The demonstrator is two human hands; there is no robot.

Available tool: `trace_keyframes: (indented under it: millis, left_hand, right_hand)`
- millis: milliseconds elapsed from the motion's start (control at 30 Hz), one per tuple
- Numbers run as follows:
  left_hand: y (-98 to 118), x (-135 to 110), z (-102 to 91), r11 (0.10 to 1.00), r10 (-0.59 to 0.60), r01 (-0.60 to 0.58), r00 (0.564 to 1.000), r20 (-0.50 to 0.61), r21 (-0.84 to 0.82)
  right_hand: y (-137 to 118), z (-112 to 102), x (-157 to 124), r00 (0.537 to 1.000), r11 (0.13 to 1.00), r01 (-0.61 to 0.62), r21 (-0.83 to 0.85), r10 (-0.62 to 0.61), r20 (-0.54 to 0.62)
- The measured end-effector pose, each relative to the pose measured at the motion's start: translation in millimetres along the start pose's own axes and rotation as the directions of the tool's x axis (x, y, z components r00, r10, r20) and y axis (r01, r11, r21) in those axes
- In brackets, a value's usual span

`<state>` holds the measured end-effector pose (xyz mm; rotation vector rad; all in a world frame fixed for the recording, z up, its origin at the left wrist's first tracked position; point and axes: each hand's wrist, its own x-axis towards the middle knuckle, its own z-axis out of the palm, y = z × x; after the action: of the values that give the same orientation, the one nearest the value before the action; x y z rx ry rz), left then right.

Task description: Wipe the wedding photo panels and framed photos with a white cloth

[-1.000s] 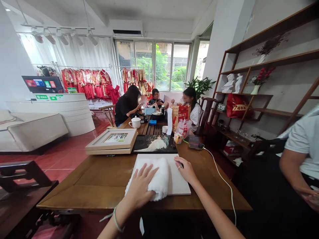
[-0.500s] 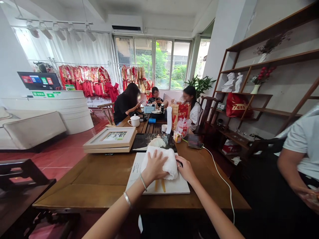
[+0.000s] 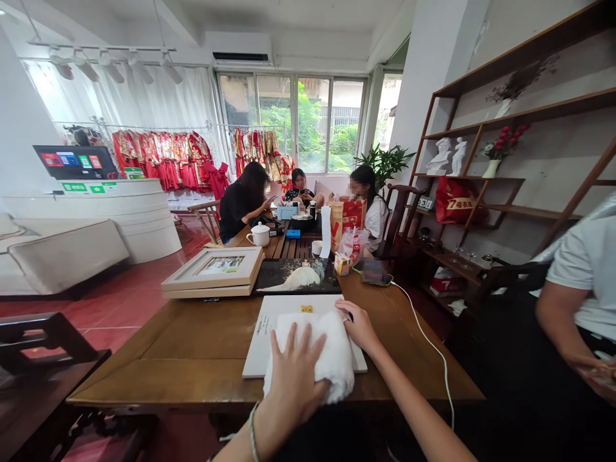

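Note:
A folded white towel (image 3: 332, 359) lies over the near part of a white board (image 3: 257, 353) on the wooden table. My left hand (image 3: 296, 369) rests flat on the towel with its fingers spread. At the board's right edge, my right hand (image 3: 359, 324) is closed around a small dark object (image 3: 348, 315) whose kind I cannot make out. A small yellow patch (image 3: 307, 308) with dark marks shows on the board beyond the towel. Printed dark text runs near the board's left edge.
Beyond the board lies a dark picture panel (image 3: 301, 279) with a white-gowned figure. Stacked picture frames (image 3: 183, 282) stand to its left. A white cable (image 3: 440, 353) trails down the table's right side. Several people sit around the far table; another person (image 3: 572, 289) is at right.
My left hand has drawn the towel toward me, past the board's near edge. The yellow patch at the board's far part has come into view. My right hand stays at the edge.

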<state>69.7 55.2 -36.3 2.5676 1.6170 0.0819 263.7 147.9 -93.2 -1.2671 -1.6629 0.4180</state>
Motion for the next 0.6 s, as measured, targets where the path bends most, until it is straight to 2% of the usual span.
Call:
trace_keyframes:
  millis: [167,333,467,600]
  left_hand:
    - [-10,36,-10.2,0.996,-0.083,0.087,0.991,-0.102,0.029]
    - [-26,64,-12.9,0.988,-0.140,0.146,0.982,-0.128,0.042]
    - [-33,52,-12.6,0.993,-0.109,0.114,0.987,-0.120,0.038]
    - [-32,16,-11.0,0.992,-0.120,0.122,0.991,-0.062,0.016]
  right_hand:
    - [1,0,0,1.000,1.000,0.021,-0.008,-0.021,-0.011]
    - [4,1,0,1.000,1.000,0.025,-0.014,-0.025,-0.018]
    - [3,2,0,0.999,1.000,0.019,-0.010,-0.020,-0.025]
    - [1,2,0,0.999,1.000,0.000,-0.007,0.000,-0.034]
